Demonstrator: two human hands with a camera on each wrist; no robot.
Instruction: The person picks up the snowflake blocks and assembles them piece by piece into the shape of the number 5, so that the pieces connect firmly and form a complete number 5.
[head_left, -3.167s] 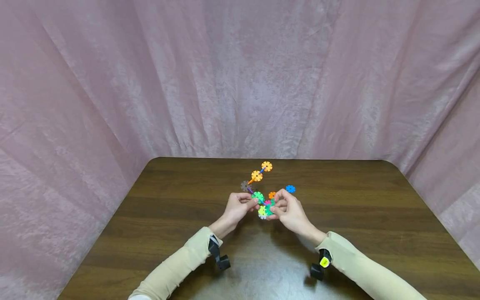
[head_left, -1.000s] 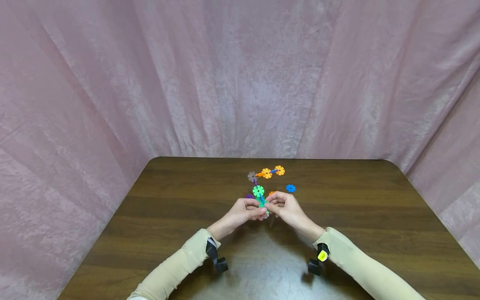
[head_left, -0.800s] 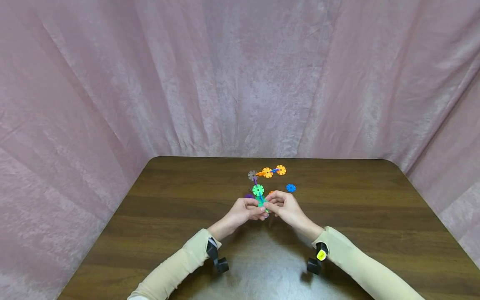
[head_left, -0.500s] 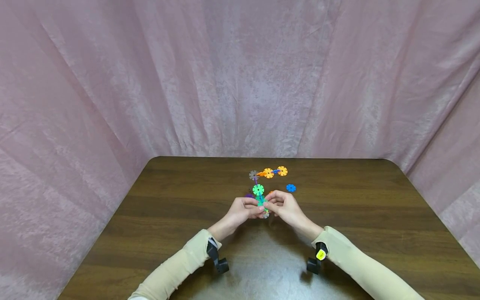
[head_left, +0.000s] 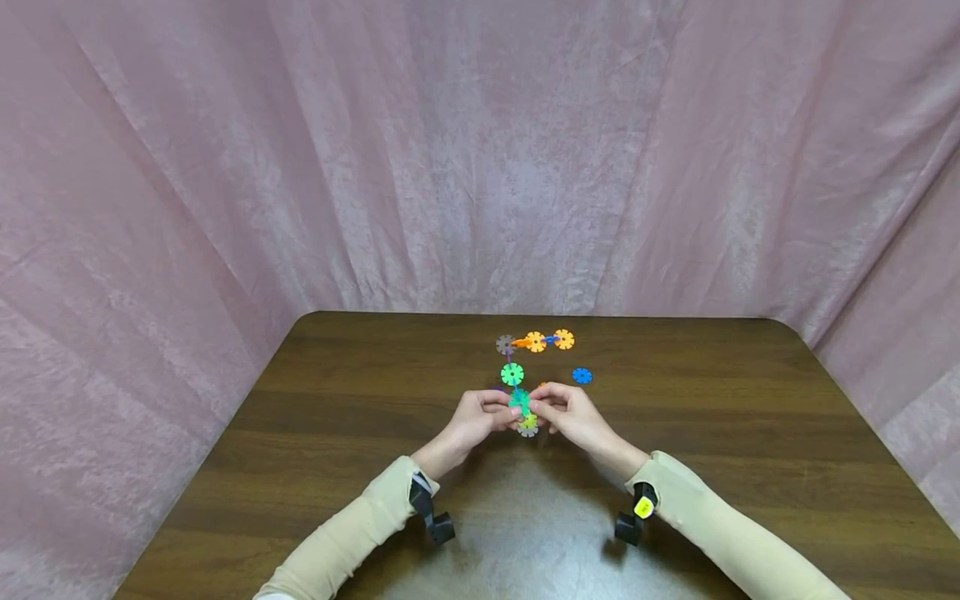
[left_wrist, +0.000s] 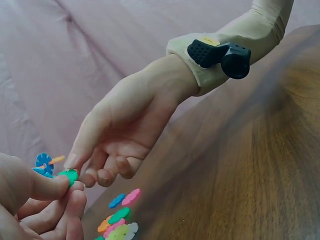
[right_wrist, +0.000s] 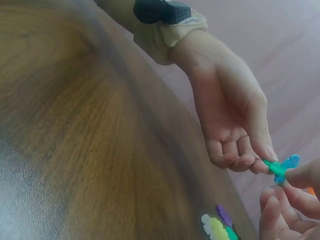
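Observation:
My left hand (head_left: 480, 417) and right hand (head_left: 576, 421) meet over the table, their fingertips pinching a green interlocking disc (head_left: 519, 402) between them. In the right wrist view a blue disc (right_wrist: 291, 161) is slotted into that green disc at an angle. Beyond the hands runs a chain of notched discs: a light green disc (head_left: 512, 374), a grey disc (head_left: 506, 344), an orange-yellow disc (head_left: 535, 342) and another orange-yellow disc (head_left: 564, 339) at its end. Edge-on purple, orange and blue discs link them. Fingers hide part of the joint.
Loose discs lie on the wooden table (head_left: 360, 433) below and around the hands: a yellow disc (head_left: 528, 421), a white disc (head_left: 528, 432), a pink disc (left_wrist: 131, 197) and others. Farther right is a blue loose disc (head_left: 582, 376). A pink curtain (head_left: 480, 167) hangs behind.
The hands, apart at first, have come together at the green disc that the right hand held. The chain's far end has swung to the right. Lately there is only slight movement.

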